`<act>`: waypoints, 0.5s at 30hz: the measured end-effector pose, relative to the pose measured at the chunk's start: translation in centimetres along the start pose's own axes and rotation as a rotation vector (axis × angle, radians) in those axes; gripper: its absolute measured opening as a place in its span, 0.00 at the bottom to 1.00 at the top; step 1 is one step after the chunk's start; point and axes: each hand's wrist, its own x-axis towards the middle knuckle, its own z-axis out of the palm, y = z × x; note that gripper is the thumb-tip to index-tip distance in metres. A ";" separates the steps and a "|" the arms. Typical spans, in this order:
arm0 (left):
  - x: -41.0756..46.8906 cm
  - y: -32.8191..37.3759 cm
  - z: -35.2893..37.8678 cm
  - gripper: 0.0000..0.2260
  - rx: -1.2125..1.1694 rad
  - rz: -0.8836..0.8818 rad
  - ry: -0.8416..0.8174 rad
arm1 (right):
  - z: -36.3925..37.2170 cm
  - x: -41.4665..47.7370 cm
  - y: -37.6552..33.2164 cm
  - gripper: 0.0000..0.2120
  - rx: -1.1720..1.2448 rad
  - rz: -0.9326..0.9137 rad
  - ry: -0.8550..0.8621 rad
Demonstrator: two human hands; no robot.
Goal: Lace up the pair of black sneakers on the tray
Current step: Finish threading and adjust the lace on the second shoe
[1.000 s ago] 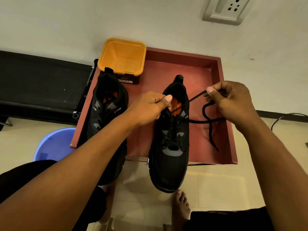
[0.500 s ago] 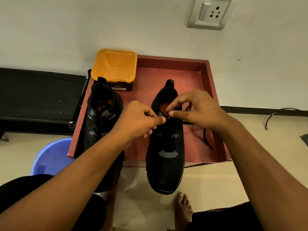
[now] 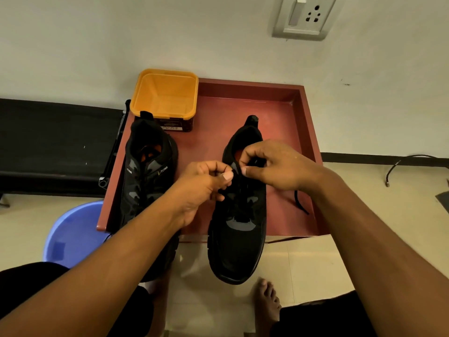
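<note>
On red tray [image 3: 308, 132]: left sneaker [image 3: 145, 181], right sneaker [image 3: 238, 239], orange tub [image 3: 165, 93]; left hand [image 3: 201, 188], right hand [image 3: 279, 166] pinch-tight on lace [image 3: 301, 203].

Home rm, tiled floor [image 3: 303, 259], wall socket [image 3: 305, 17], plastic basin [image 3: 70, 237], bare foot [image 3: 266, 300]

Left sneaker [image 3: 145, 171] toe hidden under forearm [image 3: 121, 254]; lace [image 3: 300, 206] mostly behind right hand [image 3: 274, 166].

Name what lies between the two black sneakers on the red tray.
Head view: bare floor of the red tray between the left black sneaker and right black sneaker, crossed by the left hand.
</note>
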 end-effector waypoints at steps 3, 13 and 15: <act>0.0 -0.2 0.5 0.02 0.015 0.062 0.068 | 0.2 0.2 0.0 0.07 0.074 0.039 0.010; 1.1 0.0 -1.0 0.20 0.611 0.452 0.002 | 0.0 -0.3 0.2 0.05 0.207 0.014 0.107; 1.3 0.1 -1.4 0.18 0.714 0.538 0.037 | -0.3 -0.5 0.0 0.05 0.161 -0.019 0.170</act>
